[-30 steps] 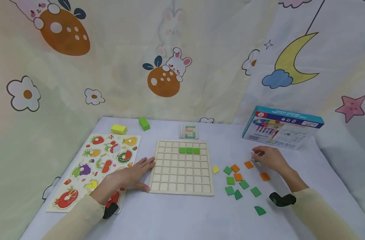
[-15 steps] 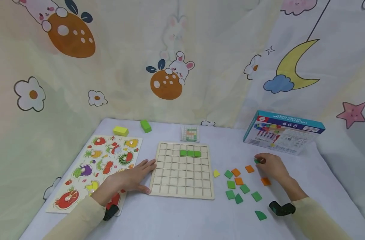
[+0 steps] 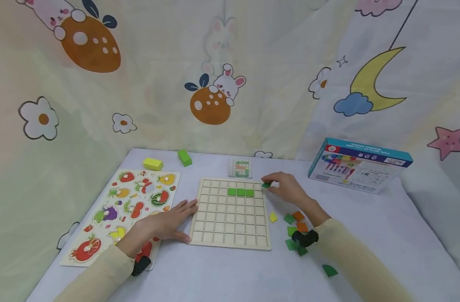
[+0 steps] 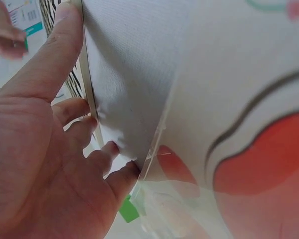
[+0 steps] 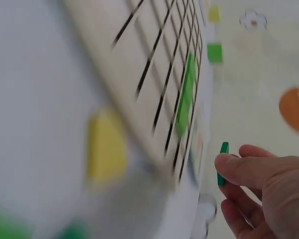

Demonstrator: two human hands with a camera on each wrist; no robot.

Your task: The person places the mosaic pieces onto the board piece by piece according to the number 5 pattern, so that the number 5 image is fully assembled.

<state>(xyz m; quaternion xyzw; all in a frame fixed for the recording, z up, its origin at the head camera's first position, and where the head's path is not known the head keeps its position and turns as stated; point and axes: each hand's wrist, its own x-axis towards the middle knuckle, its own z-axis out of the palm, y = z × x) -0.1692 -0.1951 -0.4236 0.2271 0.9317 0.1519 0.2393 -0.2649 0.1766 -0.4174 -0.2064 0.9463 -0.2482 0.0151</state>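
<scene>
Three green square tiles (image 3: pixel 240 192) already sit side by side in the second row of the wooden grid board (image 3: pixel 230 226), and the right hand (image 3: pixel 286 188) hovers just off the board's far right corner pinching a fourth green tile (image 3: pixel 266 185) on edge between fingertips — so I'd say this is the carry-to-the-board step, and the next bit would call for turning that thin flat piece level over an empty cell. The left hand (image 3: pixel 165 222) lies flat with straight fingers against the board's left edge, pinning it; the loose tiles (image 3: pixel 296 228) — green, orange, one yellow — lie right of the board on the white cloth.
</scene>
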